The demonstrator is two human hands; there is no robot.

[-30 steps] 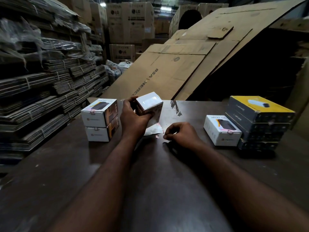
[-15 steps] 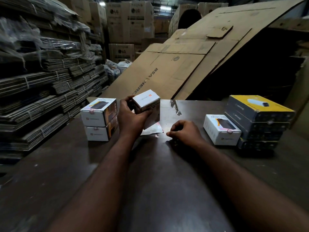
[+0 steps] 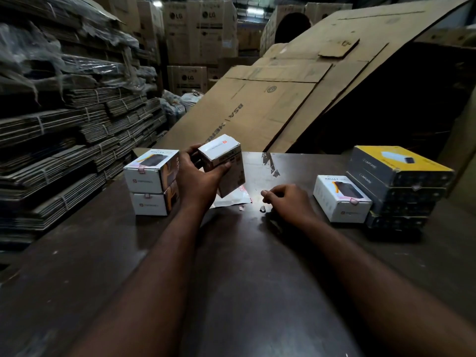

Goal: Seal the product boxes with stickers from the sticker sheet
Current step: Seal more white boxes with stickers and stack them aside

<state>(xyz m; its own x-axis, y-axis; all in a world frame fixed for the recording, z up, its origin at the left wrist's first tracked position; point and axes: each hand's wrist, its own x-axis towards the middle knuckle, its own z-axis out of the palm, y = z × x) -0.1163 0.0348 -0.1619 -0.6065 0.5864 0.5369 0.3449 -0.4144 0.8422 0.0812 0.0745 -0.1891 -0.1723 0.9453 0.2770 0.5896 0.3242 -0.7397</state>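
Product box [image 3: 221, 166], white card, small, printed end face uppermost: held clear of the table [image 3: 244, 266], tilted, in left hand [image 3: 198, 181], thumb across the near face, fingers wrapped round the far side. Judged light and stiff-walled, yet crushable at corners and flaps; smooth print probably slippery. Best taken across two opposite side walls, flap seam left bare for the sticker.

Sticker sheet [image 3: 231, 199]: pale, thin, flat on the table at six o'clock of the held box, partly hidden by it. Judged limp and easily creased; best pinned flat while peeling.

Right hand [image 3: 288, 202]: low over the table at four o'clock of the box, fingers curled in, thumb tip against forefinger. Sticker pinched there or not: cannot tell. Small pale scrap [image 3: 262, 208] on the table just beside those fingertips; second scrap [image 3: 241, 207] near the sheet's edge.

At nine o'clock: stack of two white boxes [image 3: 152, 184], pink tab over each front flap edge, presumably sealed. At three o'clock: single white box [image 3: 340, 198], likewise tabbed, just beside a stack of dark boxes [image 3: 396, 181] with yellow top face.

At twelve o'clock, beyond the table: flattened cardboard sheets [image 3: 257, 112], leaning. At ten o'clock: bundled flat cardboard [image 3: 64, 137]. At eleven o'clock, far back: LG cartons [image 3: 201, 29].
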